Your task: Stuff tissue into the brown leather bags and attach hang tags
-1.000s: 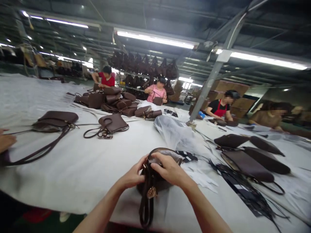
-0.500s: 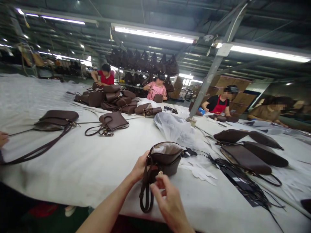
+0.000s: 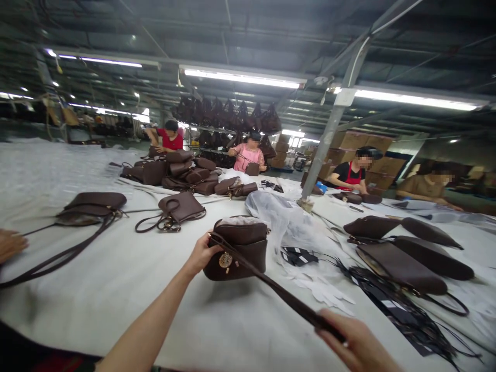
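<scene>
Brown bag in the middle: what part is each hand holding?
The left hand holds the bag by its left edge; the right hand holds its strap, near the far end.

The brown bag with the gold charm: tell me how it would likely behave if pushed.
The brown bag would probably keep its shape, since its sides look full and pale packing shows at the top. The gold charm may swing, as it hangs on the front. The strap would likely flop if slack, being long and narrow.
</scene>
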The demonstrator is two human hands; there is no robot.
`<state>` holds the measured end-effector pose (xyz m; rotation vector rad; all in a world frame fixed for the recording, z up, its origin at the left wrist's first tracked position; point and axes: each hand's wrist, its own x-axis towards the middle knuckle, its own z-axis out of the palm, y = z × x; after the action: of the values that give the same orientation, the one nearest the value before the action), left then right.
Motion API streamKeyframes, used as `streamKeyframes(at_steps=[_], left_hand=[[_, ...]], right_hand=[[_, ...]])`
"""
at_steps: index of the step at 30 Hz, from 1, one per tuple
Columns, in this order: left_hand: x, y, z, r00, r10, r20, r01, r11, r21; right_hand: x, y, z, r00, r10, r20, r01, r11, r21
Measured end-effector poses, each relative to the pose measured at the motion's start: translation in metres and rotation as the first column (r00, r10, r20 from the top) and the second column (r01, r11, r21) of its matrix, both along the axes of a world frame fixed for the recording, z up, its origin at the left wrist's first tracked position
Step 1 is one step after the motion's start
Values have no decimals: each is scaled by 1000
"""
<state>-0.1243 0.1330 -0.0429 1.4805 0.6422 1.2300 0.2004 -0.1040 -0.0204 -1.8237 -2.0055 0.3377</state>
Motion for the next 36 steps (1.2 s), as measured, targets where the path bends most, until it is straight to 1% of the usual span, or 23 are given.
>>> streamKeyframes(at_steps=[2,3,4,5,7,9,10,13,15,16,17,18,19,20,22,24,25,26,28,30,32,34,36], left_hand=[[-6,0,0,994,-97,-40,97,995,-25],[-7,-2,-1,984,-164,-74,162,986,-34],[-8,-3,-1,967,-229,-110,226,973,-43],[-9,-5,0,946,-292,-144,287,956,-52],[-10,-7,4,903,-377,-204,373,926,-61],[-10,-7,12,878,-413,-241,411,910,-59],[-10,-7,17,868,-427,-253,426,903,-62],[-8,-10,32,841,-480,-250,466,877,-116],[-5,-13,38,819,-528,-225,497,848,-183],[-3,-16,38,805,-555,-210,514,829,-219],[-1,-18,37,788,-584,-196,536,807,-250],[2,-21,35,770,-610,-185,556,784,-276],[4,-24,31,757,-629,-175,570,768,-294],[5,-27,26,756,-634,-164,573,762,-302],[4,-33,14,793,-592,-142,535,790,-300],[-3,-35,1,861,-491,-132,439,848,-297],[-9,-34,-5,885,-445,-141,389,870,-303],[-15,-33,-11,900,-407,-158,345,885,-312],[-27,-29,-21,908,-374,-191,296,893,-339],[-34,-26,-28,911,-362,-198,271,887,-373],[-36,-26,-34,923,-344,-172,251,879,-406],[-36,-30,-41,940,-313,-134,227,870,-438],[-35,-35,-52,964,-238,-115,156,864,-479]], right_hand=[[43,2,25,981,-124,149,96,978,184],[59,4,39,949,-220,225,154,949,277],[72,7,55,902,-332,275,223,905,362],[81,10,72,864,-395,311,263,882,390],[91,21,110,801,-495,338,353,845,402],[91,37,154,736,-616,281,450,755,477],[89,47,177,729,-640,242,476,728,493],[76,83,249,763,-627,157,498,724,477],[64,111,290,811,-582,65,503,750,430],[56,126,305,841,-540,14,497,784,373],[48,142,316,866,-499,-22,480,818,316],[39,157,322,877,-476,-60,474,841,261],[31,172,323,887,-453,-92,462,862,207],[23,185,320,894,-432,-118,447,880,159],[12,207,300,913,-377,-158,386,922,33],[8,220,267,943,-286,-171,266,955,-132],[8,222,247,953,-258,-162,222,952,-211],[9,223,225,961,-239,-142,188,935,-299],[16,218,177,973,-220,-63,167,872,-461],[25,209,130,975,-211,63,209,797,-567],[37,198,86,961,-201,189,274,771,-574],[50,188,49,940,-186,285,314,799,-513],[63,181,20,919,-178,352,327,844,-425]])
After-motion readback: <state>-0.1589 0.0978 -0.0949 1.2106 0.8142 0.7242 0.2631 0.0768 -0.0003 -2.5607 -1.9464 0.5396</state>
